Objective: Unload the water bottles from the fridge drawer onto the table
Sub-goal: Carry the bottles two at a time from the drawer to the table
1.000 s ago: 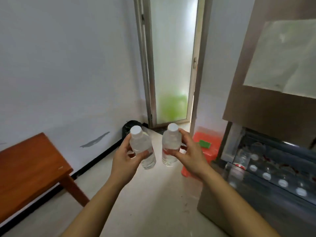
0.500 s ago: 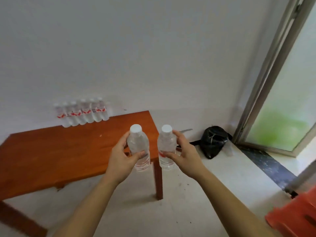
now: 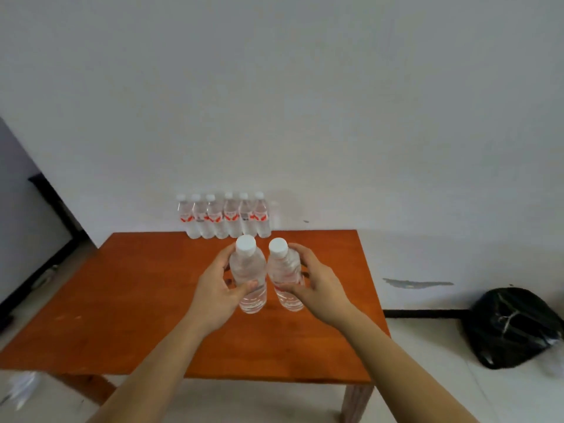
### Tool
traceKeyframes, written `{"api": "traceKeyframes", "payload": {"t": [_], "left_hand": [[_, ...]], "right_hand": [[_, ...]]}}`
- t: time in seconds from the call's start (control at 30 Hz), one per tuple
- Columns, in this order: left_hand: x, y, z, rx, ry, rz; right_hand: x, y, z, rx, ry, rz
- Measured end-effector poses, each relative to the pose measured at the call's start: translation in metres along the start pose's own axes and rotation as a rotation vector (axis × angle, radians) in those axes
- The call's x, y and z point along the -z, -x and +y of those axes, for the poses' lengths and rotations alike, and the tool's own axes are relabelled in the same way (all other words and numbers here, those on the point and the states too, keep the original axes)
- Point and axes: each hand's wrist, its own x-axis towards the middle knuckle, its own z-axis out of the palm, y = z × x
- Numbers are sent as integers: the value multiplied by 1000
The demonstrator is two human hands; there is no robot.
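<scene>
Left hand (image 3: 218, 293) clasps 1 water bottle (image 3: 247, 270), right hand (image 3: 317, 288) clasps a 2nd bottle (image 3: 285, 271), both upright over the wooden table (image 3: 137, 300). Best lower them level, beside the bottle row (image 3: 224, 216) at 12 o'clock.

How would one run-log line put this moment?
left hand grips left bottle | right hand grips right bottle | both over table | bottle row at far edge

**Your table and the floor**

In front of you stands a brown wooden table (image 3: 122, 300), close by the white wall. A row of water bottles (image 3: 224, 216) stands upright along its far edge, side by side. The table stands on a pale floor (image 3: 427, 377). A black bag (image 3: 512, 328) lies there, off to your right.
</scene>
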Motion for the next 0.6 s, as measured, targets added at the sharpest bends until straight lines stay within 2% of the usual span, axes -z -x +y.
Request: {"api": "traceKeyframes", "payload": {"t": [0.27, 0.6], "left_hand": [[35, -105, -72, 81, 18, 50], [51, -264, -167, 39, 0, -148]], "right_hand": [[-51, -121, 30, -46, 3, -107], [-103, -234, 74, -212, 90, -11]]}}
